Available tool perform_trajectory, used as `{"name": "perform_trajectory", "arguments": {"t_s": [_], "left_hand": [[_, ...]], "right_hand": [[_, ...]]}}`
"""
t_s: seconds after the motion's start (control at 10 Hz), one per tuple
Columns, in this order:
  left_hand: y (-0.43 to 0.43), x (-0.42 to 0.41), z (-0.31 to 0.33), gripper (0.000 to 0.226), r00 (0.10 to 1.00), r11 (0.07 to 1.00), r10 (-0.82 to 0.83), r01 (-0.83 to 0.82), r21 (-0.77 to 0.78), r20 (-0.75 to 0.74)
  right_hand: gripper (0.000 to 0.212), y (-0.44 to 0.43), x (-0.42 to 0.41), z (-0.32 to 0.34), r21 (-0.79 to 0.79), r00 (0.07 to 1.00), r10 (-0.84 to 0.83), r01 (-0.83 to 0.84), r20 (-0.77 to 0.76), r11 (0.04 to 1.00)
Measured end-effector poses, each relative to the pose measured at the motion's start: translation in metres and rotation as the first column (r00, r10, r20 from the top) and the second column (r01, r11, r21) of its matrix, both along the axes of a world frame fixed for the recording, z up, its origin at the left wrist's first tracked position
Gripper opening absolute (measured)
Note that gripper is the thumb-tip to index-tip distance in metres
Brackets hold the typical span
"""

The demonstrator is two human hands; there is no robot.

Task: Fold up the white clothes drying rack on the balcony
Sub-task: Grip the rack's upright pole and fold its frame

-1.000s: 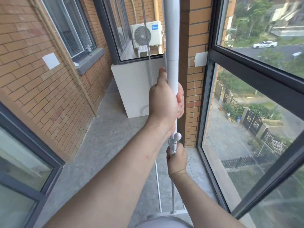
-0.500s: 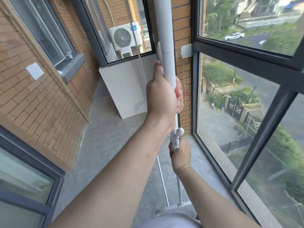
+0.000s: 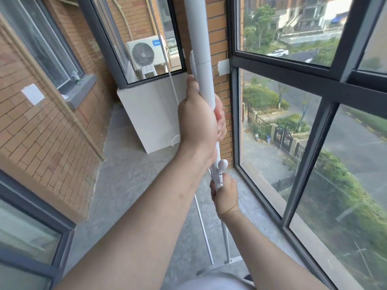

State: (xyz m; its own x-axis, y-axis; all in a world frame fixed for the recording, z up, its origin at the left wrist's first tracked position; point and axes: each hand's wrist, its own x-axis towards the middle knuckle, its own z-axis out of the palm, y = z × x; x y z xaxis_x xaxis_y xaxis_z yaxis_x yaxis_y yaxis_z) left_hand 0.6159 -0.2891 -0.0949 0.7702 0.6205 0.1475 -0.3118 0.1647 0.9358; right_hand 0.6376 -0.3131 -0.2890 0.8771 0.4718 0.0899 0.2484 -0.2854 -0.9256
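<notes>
White rack pole (image 3: 204, 65) stands upright, left hand (image 3: 199, 120) wrapped around it as before; right hand's (image 3: 226, 195) fingers, below, clasp the knobbed slider (image 3: 219, 172), barely moved, so folding is hardly advanced.

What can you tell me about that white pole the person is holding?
The white pole stands near upright, smooth like painted metal or plastic, a thicker tube above a thinner one. The left hand grips its middle; the right hand holds lower, beside a round knob. Thin rods run down alongside.
</notes>
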Motion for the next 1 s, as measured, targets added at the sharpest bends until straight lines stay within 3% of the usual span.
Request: {"name": "perform_trajectory", "arguments": {"t_s": [0.3, 0.5, 0.6, 0.7, 0.8, 0.9, 1.0], "left_hand": [[-0.039, -0.021, 0.006, 0.068, 0.999, 0.999, 0.036, -0.036, 0.012, 0.012], [-0.08, -0.028, 0.015, 0.069, 0.998, 0.998, 0.063, -0.063, 0.017, -0.012], [-0.105, -0.036, 0.018, 0.072, 0.997, 0.997, 0.079, -0.078, 0.018, -0.016], [-0.127, -0.046, 0.02, 0.072, 0.994, 0.994, 0.106, -0.106, 0.023, -0.014], [-0.149, -0.058, 0.022, 0.072, 0.992, 0.992, 0.125, -0.125, 0.023, -0.013], [-0.168, -0.07, 0.02, 0.072, 0.99, 0.989, 0.143, -0.142, 0.029, -0.015], [-0.182, -0.081, 0.02, 0.071, 0.989, 0.989, 0.148, -0.148, 0.021, -0.016]], "right_hand": [[0.015, -0.039, -0.018, 0.008, 0.004, 1.0, -0.005, 0.005, -0.002, 1.0], [0.025, -0.071, -0.026, 0.005, 0.023, 0.978, -0.001, -0.004, 0.207, 1.0], [0.034, -0.095, -0.035, 0.004, 0.035, 0.981, -0.012, 0.005, 0.194, 0.999], [0.036, -0.118, -0.045, 0.01, 0.049, 0.996, 0.037, -0.041, 0.084, 0.998], [0.025, -0.143, -0.061, 0.017, -0.002, 0.999, 0.024, -0.024, 0.032, 1.0], [0.048, -0.156, -0.066, 0.006, 0.04, 0.999, 0.02, -0.018, -0.031, 0.999], [0.053, -0.17, -0.08, 0.006, 0.06, 0.999, -0.019, 0.022, -0.046, 0.998]]}}
